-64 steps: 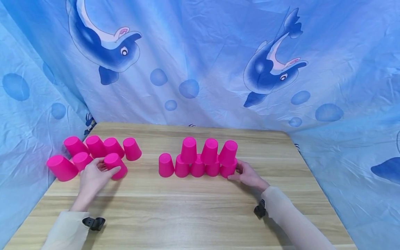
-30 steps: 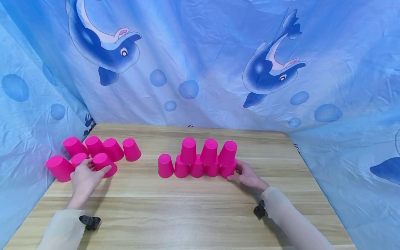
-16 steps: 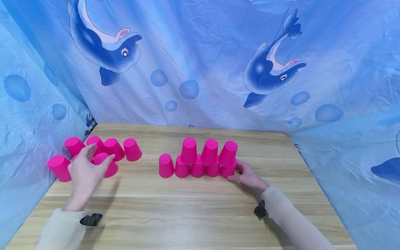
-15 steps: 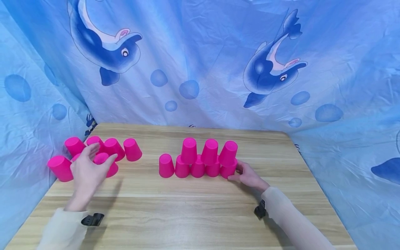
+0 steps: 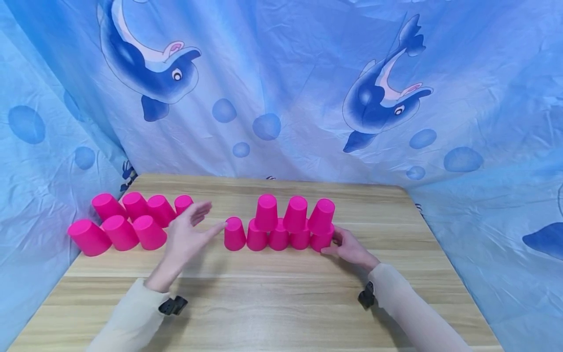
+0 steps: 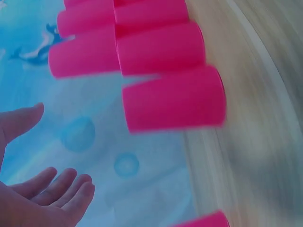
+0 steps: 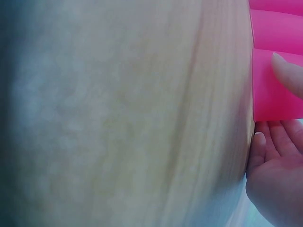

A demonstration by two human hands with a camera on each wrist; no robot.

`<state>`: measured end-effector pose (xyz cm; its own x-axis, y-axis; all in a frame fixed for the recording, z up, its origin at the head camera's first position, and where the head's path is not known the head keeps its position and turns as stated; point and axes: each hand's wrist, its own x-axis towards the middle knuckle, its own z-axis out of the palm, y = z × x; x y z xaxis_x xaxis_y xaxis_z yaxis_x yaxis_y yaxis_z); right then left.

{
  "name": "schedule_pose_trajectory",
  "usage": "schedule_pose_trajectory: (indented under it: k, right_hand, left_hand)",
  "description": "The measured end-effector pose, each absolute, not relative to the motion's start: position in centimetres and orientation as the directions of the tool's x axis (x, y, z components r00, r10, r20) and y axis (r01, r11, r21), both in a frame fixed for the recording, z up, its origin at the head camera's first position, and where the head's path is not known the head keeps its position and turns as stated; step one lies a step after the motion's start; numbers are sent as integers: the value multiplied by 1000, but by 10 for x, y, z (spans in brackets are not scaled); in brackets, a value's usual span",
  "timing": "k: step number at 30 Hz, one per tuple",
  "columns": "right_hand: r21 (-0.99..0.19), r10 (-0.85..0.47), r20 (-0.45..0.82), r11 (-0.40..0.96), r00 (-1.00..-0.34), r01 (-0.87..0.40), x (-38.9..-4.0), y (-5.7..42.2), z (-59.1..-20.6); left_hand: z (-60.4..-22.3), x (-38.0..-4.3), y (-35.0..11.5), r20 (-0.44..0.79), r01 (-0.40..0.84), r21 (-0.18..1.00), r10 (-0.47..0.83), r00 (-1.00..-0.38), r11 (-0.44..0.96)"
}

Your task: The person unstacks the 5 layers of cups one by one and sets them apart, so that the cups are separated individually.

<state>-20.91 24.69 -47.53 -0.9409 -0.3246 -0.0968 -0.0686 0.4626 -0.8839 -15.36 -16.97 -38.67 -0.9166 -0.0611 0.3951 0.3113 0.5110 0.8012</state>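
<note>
- The lower row [image 5: 279, 238] is my landmark: five pink cups, upside down, side by side on the tabletop [image 5: 281, 303].
- At its right end, my right hand [image 5: 348, 246] holds the right-end cup [image 5: 320, 241], thumb on the near face, fingers against the outer side.
- On top of the row stand three upper cups [image 5: 295, 215], leaving the left-end cup [image 5: 235, 235] bare on top.
- I'd call these cups light, thin-walled and fairly smooth, easily tipped rather than broken. I'd take one by its sides, thumb opposite fingers, squeezing gently; a knock to the row could topple the upper ones.
- Just left of the row, my left hand [image 5: 188, 238] is spread wide, holding nothing; its wrist view shows it apart from the left-end cup.
- Farther left of the row, seven loose cups [image 5: 119, 232] stand inverted, one partly hidden by that hand.
- Behind the row hangs a blue dolphin backdrop [image 5: 290, 58].
</note>
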Motion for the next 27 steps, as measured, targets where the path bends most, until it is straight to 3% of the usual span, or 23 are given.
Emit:
schedule_pose_trajectory:
  k: [7, 27]
  right_hand:
    - [-883, -321, -99, 464, -942, -66, -209, 247, -476]
    - [-878, -329, -94, 472, -940, -77, -210, 248, -475]
  left_hand:
    - [-383, -162, -136, 320, 301, 849, 31, -947, 434]
    - [-395, -189, -86, 232, 248, 888, 89, -969, 387]
